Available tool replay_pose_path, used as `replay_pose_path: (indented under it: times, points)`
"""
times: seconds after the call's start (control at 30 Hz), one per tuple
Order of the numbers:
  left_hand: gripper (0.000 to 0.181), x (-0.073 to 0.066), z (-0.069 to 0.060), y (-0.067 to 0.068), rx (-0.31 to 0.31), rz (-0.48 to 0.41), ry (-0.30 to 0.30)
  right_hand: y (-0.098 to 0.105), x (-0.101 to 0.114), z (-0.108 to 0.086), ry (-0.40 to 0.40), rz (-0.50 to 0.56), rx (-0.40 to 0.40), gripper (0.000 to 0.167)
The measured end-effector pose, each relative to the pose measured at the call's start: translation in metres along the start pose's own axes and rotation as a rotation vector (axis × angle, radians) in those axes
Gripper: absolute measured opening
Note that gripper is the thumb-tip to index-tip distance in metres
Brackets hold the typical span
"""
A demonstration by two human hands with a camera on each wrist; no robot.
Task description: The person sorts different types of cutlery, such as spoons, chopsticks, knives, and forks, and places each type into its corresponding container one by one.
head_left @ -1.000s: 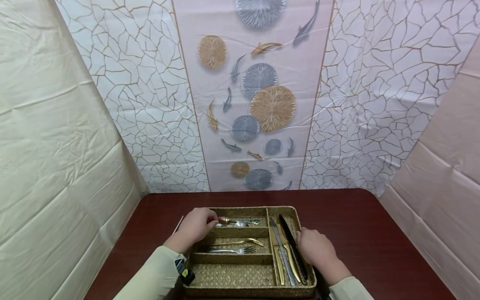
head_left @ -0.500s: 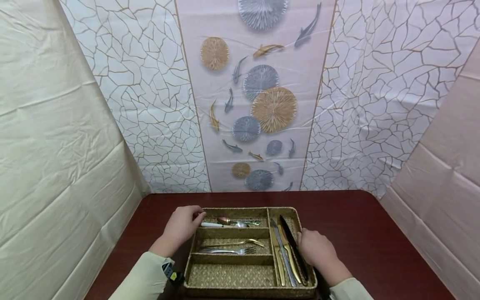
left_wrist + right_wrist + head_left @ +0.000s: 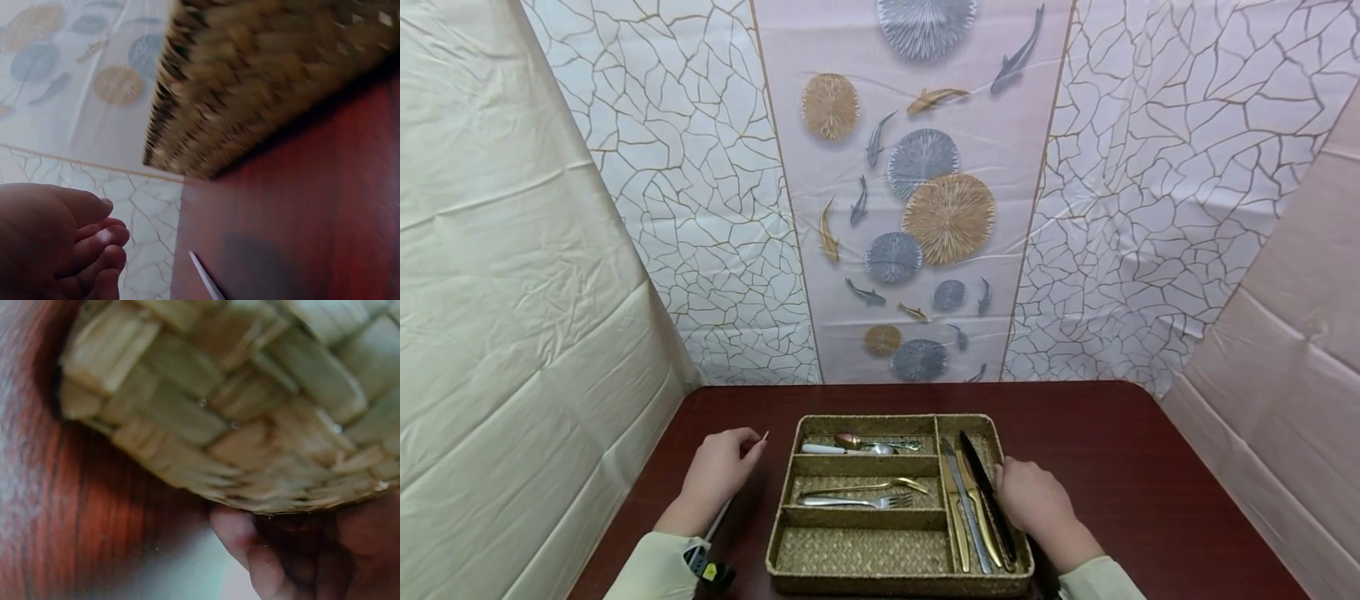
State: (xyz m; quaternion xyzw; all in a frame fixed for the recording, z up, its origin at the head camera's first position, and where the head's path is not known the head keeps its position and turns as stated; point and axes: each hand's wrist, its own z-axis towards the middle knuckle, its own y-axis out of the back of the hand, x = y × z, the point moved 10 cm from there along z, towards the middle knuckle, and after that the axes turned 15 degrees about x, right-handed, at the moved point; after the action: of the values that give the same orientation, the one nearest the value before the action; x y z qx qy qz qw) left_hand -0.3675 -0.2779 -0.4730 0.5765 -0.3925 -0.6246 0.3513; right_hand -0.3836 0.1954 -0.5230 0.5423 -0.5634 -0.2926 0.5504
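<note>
In the head view my left hand hovers left of a woven cutlery tray, fingers loosely bent and holding nothing. Beneath it lies a long thin pale item, mostly hidden, its kind unclear. My right hand grips the tray's right wall, fingers curled at the rim. The back compartment holds a white-handled spoon and a coppery spoon with an ornate handle. A silver fork and a gold utensil share the middle one. Several knives, including a black knife, fill the right compartment.
The tray stands on a dark red wooden table. Patterned cloth hangs behind the table, and plain cloth sheets flank it left and right.
My left hand has moved left and toward me, away from the back compartment, uncovering the white spoon handle. My right hand stays at the tray's right wall.
</note>
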Motion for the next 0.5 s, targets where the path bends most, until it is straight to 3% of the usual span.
replay_pose_path:
  times: [0.27,0.5]
  points:
    - [0.009,0.032,-0.012,-0.013,0.097,0.005,0.088,0.001,0.001,0.000,0.003,-0.004,-0.007,0.044]
    - [0.009,0.055,-0.026,-0.024,0.117,0.031,0.114,0.002,0.001,-0.002,0.003,-0.006,-0.011,0.043]
